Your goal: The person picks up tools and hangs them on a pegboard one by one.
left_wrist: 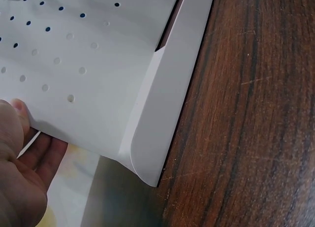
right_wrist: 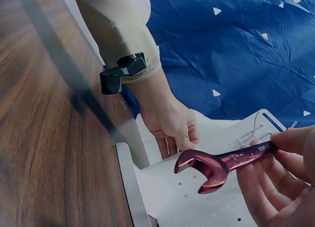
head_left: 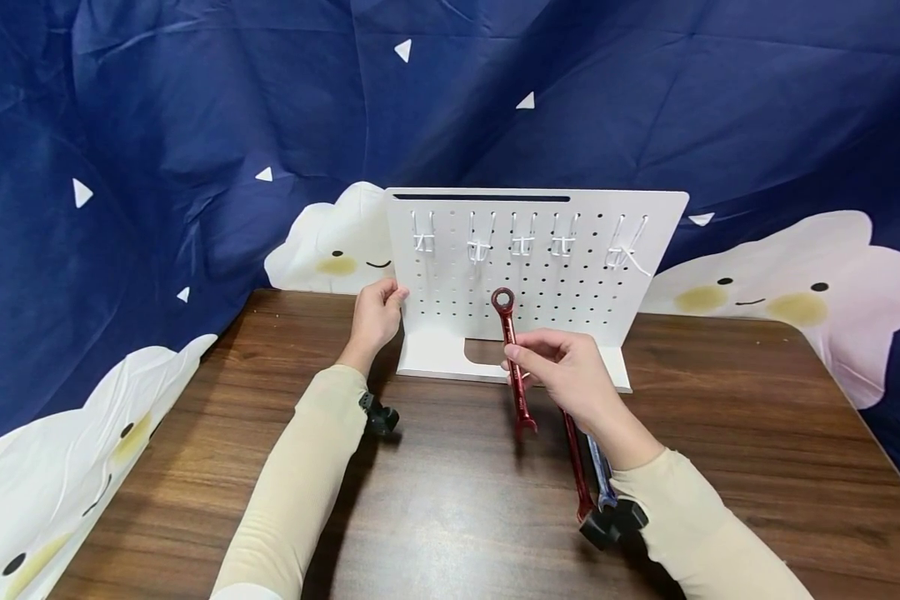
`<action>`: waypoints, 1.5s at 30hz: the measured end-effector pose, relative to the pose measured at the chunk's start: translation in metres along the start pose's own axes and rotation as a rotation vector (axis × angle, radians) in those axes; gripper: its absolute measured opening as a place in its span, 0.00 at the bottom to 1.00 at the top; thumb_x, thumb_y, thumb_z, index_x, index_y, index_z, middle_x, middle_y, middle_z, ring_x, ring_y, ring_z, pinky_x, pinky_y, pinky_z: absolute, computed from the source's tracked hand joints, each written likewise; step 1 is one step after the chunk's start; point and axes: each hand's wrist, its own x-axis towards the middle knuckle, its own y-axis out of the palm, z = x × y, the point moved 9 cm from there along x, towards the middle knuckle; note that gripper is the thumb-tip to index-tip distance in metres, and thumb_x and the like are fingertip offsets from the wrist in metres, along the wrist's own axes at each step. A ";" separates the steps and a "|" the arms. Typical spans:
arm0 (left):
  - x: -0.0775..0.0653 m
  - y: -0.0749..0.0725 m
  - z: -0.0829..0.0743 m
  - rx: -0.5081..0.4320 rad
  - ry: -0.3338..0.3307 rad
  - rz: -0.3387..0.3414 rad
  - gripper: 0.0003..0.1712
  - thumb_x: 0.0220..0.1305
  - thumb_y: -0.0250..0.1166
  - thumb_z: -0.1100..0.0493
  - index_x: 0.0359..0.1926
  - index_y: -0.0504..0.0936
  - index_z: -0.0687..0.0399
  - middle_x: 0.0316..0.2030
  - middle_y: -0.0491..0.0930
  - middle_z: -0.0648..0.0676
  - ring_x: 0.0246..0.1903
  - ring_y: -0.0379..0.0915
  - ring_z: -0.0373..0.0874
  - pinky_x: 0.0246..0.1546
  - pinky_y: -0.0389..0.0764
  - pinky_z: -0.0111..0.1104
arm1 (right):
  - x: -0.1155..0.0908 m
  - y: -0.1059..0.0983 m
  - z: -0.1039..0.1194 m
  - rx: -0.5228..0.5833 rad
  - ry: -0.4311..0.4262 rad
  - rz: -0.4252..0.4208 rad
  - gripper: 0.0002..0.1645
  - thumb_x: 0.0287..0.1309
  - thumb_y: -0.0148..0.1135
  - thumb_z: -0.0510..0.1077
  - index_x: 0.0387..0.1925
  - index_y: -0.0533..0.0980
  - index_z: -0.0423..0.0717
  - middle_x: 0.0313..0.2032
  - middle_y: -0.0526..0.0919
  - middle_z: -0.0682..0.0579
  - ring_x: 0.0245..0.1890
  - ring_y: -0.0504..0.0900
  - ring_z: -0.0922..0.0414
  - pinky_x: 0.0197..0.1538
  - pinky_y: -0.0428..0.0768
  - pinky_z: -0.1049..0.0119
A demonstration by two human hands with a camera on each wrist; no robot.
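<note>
A red combination wrench (head_left: 520,392) is pinched between the thumb and fingers of my right hand (head_left: 570,371), its ring end up and its open end down, in front of a white pegboard stand (head_left: 435,287). In the right wrist view the open jaw of the wrench (right_wrist: 241,158) points toward the board. My left hand (head_left: 377,317) grips the board's left edge, thumb on the front; in the left wrist view that hand (left_wrist: 22,163) has its fingers behind the edge (left_wrist: 93,143). Several white wire hooks (head_left: 522,242) hang along the board's upper part.
Under my right wrist, another red wrench (head_left: 577,467) and a blue-silver wrench (head_left: 602,475) lie on the brown wooden table (head_left: 435,500), partly hidden by the arm and wrist camera. A blue curtain (head_left: 270,100) with cloud faces hangs behind the board.
</note>
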 end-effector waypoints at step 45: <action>-0.001 -0.001 -0.002 -0.007 0.008 -0.014 0.16 0.79 0.64 0.60 0.33 0.82 0.68 0.23 0.71 0.52 0.32 0.68 0.50 0.36 0.67 0.36 | 0.057 0.051 0.016 0.131 0.095 -0.010 0.18 0.70 0.72 0.40 0.54 0.86 0.32 0.29 0.91 0.56 0.26 0.89 0.62 0.38 0.89 0.65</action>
